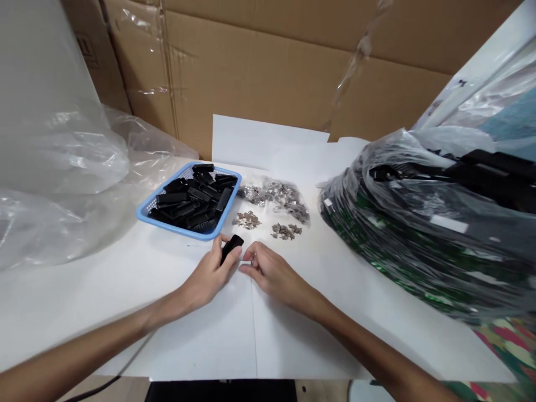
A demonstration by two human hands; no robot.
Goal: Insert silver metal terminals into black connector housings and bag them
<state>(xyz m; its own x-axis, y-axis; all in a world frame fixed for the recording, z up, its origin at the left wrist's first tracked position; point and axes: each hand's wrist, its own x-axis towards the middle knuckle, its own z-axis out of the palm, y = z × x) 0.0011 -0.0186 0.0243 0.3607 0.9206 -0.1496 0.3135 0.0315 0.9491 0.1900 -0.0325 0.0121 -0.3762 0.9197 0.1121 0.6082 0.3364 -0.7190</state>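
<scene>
My left hand point(211, 276) is closed around a black plastic housing point(231, 245), which is tilted with its far end toward the upper right. Just to its right, my right hand point(268, 273) has thumb and fingers bent in a pinch. A small shiny metal piece point(253, 259) shows partly between those fingers; its exact shape is hidden. A narrow gap separates the two hands. Beyond them lie two loose piles of small metal parts, a flat-looking pile point(247, 220) and a chunkier pile point(286, 231).
A blue basket point(144, 218) full of similar black housings stands at the back left. Clear bags of metal parts point(285, 196) lie behind the piles. On the right bulges a large plastic bag point(419, 240) of dark and green items. Plastic sheeting point(62, 223) covers the left side.
</scene>
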